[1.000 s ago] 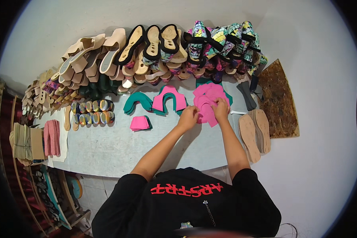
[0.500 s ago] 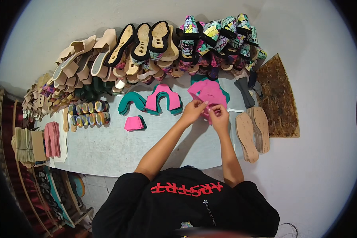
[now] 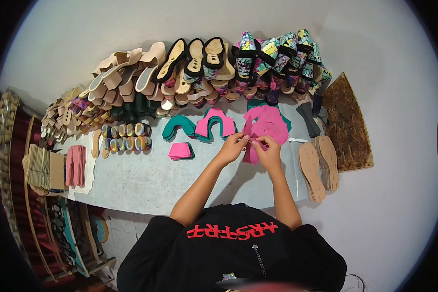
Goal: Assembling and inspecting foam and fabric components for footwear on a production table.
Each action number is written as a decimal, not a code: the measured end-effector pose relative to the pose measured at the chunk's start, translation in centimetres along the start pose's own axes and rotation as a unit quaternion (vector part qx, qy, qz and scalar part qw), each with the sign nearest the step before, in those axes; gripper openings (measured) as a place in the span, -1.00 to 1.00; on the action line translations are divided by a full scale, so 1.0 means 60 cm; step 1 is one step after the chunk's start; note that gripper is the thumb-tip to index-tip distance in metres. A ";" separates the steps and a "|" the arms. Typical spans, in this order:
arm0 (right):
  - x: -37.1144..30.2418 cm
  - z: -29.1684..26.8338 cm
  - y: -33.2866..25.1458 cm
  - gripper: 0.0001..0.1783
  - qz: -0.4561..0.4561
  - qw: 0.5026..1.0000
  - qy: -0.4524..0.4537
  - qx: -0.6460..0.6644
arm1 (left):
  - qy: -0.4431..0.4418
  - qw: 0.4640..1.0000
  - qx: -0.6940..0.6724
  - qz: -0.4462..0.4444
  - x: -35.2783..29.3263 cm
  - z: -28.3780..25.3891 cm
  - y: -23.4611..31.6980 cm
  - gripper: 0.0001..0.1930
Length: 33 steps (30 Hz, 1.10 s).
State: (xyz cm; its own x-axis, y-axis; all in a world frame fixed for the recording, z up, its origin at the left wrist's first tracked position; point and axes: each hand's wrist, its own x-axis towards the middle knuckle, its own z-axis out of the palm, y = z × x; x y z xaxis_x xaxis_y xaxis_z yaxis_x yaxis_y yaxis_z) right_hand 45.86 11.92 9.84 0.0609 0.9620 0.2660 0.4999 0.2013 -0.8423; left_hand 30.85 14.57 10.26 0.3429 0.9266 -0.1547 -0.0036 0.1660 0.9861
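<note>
Over the work table (image 3: 126, 180), my left hand (image 3: 232, 149) and my right hand (image 3: 267, 152) pinch a pink cut-out strip (image 3: 250, 155) between them, fingertips close together. Part of the strip hangs below the fingers and part rises above them. Just beyond lies a loose pile of pink cut pieces (image 3: 272, 121) over teal ones (image 3: 285, 124). Left of my hands sit a stack of pink and teal arch-shaped pieces (image 3: 221, 118), a stack of teal curved pieces (image 3: 179, 127) and a small stack of pink trapezoid pieces (image 3: 181, 150).
Wedge sandals and heeled shoes (image 3: 214, 63) are heaped along the wall. Tan insoles (image 3: 310, 168) lie at the right, beside a stained brown board (image 3: 348, 126). Small patterned shoe parts (image 3: 126, 137) and pink sole-shaped pieces (image 3: 76, 165) are at the left. A rack (image 3: 73, 238) stands lower left.
The whole view has shifted, so the table things appear further right and lower. Between my fingers the pink strip now hangs lower and stands apart from the pile.
</note>
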 end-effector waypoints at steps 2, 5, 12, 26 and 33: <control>-0.003 0.012 0.004 -0.88 0.053 0.992 -0.020 0.109 | 0.000 1.000 -0.006 -0.019 -0.009 -0.010 0.000 -0.74; -0.009 0.025 0.002 -0.88 0.043 0.977 0.027 0.208 | 0.003 1.000 -0.003 -0.019 -0.027 -0.019 0.000 -0.75; -0.005 -0.012 -0.007 -0.87 0.169 0.898 0.151 0.376 | 0.065 0.994 -0.085 -0.007 -0.063 -0.061 0.006 -0.72; 0.007 -0.045 -0.037 -0.82 0.111 0.851 0.260 0.442 | 0.189 0.962 -0.195 -0.026 -0.104 -0.113 -0.006 -0.79; 0.005 0.000 -0.052 -0.89 0.046 0.917 0.151 0.367 | 0.158 0.948 -0.272 -0.042 -0.115 -0.130 -0.004 -0.57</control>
State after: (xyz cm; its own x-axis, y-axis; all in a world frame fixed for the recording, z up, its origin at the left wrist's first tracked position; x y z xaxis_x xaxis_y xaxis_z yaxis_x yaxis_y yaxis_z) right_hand 44.30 11.57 12.56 0.3649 0.9087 0.2026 -0.2289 0.2985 -0.9266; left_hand 21.18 10.78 10.59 0.0647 0.9432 -0.3258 -0.5020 0.3129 0.8063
